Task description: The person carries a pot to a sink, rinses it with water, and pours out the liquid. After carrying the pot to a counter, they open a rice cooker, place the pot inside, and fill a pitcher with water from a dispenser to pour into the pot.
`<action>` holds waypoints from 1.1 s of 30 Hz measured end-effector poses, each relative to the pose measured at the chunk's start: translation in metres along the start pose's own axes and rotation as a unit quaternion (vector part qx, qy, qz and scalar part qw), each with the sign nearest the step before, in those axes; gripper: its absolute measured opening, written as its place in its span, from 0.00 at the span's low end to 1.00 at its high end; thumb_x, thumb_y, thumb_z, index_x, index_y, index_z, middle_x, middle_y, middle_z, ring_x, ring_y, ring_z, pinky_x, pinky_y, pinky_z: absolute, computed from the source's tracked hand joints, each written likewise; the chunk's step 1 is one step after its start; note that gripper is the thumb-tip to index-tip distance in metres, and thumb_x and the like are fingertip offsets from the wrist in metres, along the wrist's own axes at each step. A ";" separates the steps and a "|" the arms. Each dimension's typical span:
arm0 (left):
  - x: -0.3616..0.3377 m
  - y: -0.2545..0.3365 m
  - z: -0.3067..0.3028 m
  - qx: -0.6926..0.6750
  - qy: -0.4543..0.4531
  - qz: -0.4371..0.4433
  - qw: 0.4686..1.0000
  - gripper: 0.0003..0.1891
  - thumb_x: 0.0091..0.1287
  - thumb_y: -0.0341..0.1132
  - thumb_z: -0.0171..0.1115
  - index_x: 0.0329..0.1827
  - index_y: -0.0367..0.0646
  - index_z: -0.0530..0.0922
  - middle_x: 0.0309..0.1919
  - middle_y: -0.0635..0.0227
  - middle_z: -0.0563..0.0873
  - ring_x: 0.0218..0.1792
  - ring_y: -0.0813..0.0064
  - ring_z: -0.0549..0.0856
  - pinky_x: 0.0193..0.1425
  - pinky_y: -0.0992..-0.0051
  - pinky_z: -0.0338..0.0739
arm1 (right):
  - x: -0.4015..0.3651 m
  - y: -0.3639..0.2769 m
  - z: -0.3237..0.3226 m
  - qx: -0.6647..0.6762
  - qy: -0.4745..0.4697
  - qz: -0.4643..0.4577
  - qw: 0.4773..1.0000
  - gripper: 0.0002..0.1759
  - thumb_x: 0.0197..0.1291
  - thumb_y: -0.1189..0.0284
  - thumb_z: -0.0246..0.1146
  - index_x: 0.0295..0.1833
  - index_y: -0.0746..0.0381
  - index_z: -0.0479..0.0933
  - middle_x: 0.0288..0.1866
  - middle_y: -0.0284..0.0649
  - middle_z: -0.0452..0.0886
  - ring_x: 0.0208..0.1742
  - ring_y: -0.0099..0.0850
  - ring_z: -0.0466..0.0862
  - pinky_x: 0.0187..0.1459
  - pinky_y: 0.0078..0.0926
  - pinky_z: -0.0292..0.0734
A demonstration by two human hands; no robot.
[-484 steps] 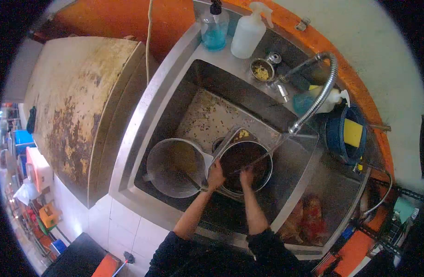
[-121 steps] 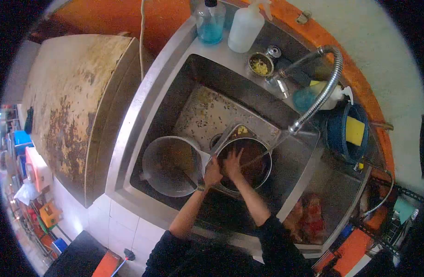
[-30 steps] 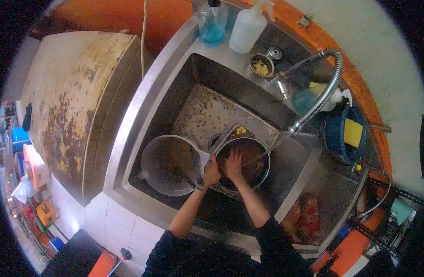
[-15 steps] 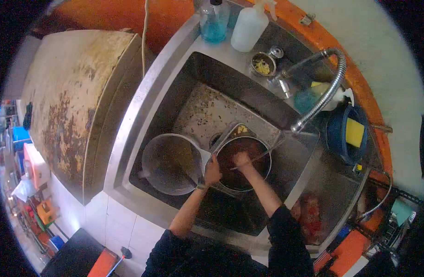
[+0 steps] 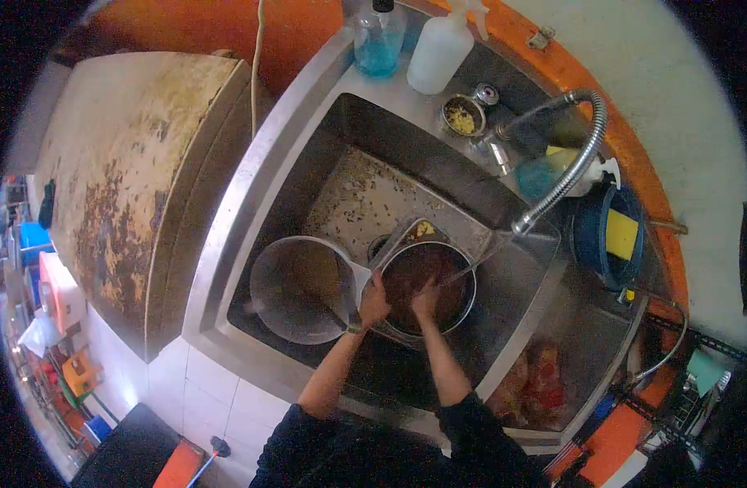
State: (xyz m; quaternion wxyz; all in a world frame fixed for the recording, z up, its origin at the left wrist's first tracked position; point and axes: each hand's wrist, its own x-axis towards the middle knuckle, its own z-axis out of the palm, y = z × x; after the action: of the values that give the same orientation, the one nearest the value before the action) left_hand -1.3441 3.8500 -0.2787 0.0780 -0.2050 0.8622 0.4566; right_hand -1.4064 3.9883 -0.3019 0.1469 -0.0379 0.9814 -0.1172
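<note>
A round metal pot (image 5: 463,281) with dark brown dirty water stands in the steel sink (image 5: 308,163). My left hand (image 5: 373,302) grips the pot's near-left rim. My right hand (image 5: 426,297) is inside the pot, pressed against its inner surface; whether it holds a scrubber is hidden. A thin stream of water runs from the flexible faucet (image 5: 564,179) into the pot. A larger empty metal pot (image 5: 296,289) sits just left of my left hand.
A rectangular metal tray (image 5: 418,232) leans behind the pot. Food bits litter the sink floor (image 5: 361,199). Soap bottles (image 5: 377,41) and a spray bottle (image 5: 440,49) stand on the back ledge. A blue holder with a yellow sponge (image 5: 621,236) sits right. A stained counter (image 5: 121,179) lies left.
My right hand has moved back toward the near side of the pot's inside, after rubbing around the middle. My left hand keeps its grip on the rim.
</note>
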 end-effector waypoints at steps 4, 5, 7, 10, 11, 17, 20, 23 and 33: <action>0.002 -0.008 0.006 -0.022 -0.016 -0.010 1.000 0.37 0.44 0.25 0.57 0.58 0.31 0.48 0.33 0.30 0.72 0.37 0.39 0.74 0.39 0.52 0.67 | -0.017 0.023 0.073 0.055 -0.106 -0.008 0.993 0.34 0.47 0.67 0.57 0.59 0.72 0.57 0.51 0.57 0.68 0.51 0.48 0.68 0.56 0.42 0.58; 0.003 -0.009 0.008 -0.022 -0.017 -0.010 1.000 0.37 0.44 0.25 0.57 0.58 0.31 0.48 0.33 0.30 0.72 0.37 0.39 0.74 0.39 0.52 0.67 | -0.019 0.040 0.112 -0.016 -0.091 -0.102 0.990 0.31 0.49 0.67 0.56 0.57 0.72 0.59 0.51 0.57 0.68 0.51 0.49 0.68 0.56 0.44 0.58; 0.007 -0.012 0.011 -0.049 -0.010 0.018 0.999 0.38 0.44 0.24 0.56 0.59 0.31 0.47 0.39 0.29 0.70 0.41 0.39 0.73 0.42 0.52 0.67 | -0.018 0.027 0.107 -0.010 -0.103 -0.137 0.985 0.26 0.50 0.68 0.54 0.54 0.71 0.64 0.51 0.57 0.68 0.52 0.49 0.67 0.55 0.46 0.57; -0.001 0.030 -0.023 -0.025 -0.021 -0.048 0.998 0.41 0.43 0.24 0.56 0.61 0.31 0.44 0.46 0.29 0.66 0.45 0.38 0.71 0.45 0.53 0.66 | 0.000 -0.055 -0.012 0.133 -0.157 -0.014 0.979 0.22 0.51 0.69 0.52 0.51 0.71 0.67 0.52 0.57 0.67 0.52 0.50 0.66 0.55 0.48 0.57; -0.001 0.026 -0.021 -0.025 -0.022 -0.047 0.998 0.41 0.43 0.24 0.56 0.61 0.31 0.44 0.46 0.29 0.66 0.45 0.38 0.71 0.45 0.53 0.66 | 0.010 -0.060 -0.020 0.008 -0.086 -0.052 0.995 0.23 0.49 0.69 0.53 0.51 0.69 0.67 0.52 0.56 0.68 0.53 0.50 0.66 0.53 0.48 0.58; 0.003 -0.012 0.007 0.009 -0.056 -0.007 0.998 0.44 0.41 0.23 0.57 0.63 0.32 0.41 0.49 0.30 0.63 0.45 0.38 0.70 0.47 0.56 0.67 | 0.061 0.008 -0.025 -0.132 -0.035 -0.159 0.978 0.28 0.45 0.66 0.57 0.55 0.62 0.65 0.53 0.55 0.67 0.56 0.49 0.64 0.53 0.45 0.60; 0.000 0.014 -0.013 -0.007 -0.080 -0.073 0.994 0.43 0.42 0.22 0.54 0.62 0.31 0.42 0.48 0.31 0.64 0.46 0.39 0.70 0.49 0.58 0.66 | 0.052 0.028 -0.023 -0.032 -0.036 -0.059 0.997 0.36 0.45 0.65 0.59 0.62 0.60 0.55 0.58 0.54 0.62 0.60 0.48 0.60 0.56 0.44 0.58; -0.003 0.018 -0.015 0.030 -0.080 -0.062 0.994 0.41 0.42 0.21 0.52 0.62 0.31 0.42 0.48 0.31 0.65 0.47 0.39 0.69 0.50 0.58 0.65 | 0.034 0.043 -0.003 0.172 -0.104 0.103 0.974 0.43 0.48 0.65 0.59 0.66 0.58 0.43 0.64 0.52 0.53 0.63 0.47 0.56 0.58 0.42 0.56; -0.002 0.028 -0.021 -0.002 -0.060 -0.112 0.992 0.33 0.50 0.27 0.47 0.62 0.34 0.47 0.50 0.36 0.64 0.50 0.40 0.67 0.53 0.56 0.63 | -0.012 -0.018 0.064 0.525 -0.076 0.256 0.808 0.39 0.48 0.70 0.60 0.63 0.62 0.49 0.60 0.44 0.59 0.58 0.36 0.62 0.56 0.30 0.59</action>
State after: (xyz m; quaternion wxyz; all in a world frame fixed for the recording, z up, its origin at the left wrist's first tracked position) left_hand -1.3533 3.8472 -0.2453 0.1797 -0.2725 0.8269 0.4578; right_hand -1.3746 3.9585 -0.3541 0.2427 0.2885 0.7303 -0.5697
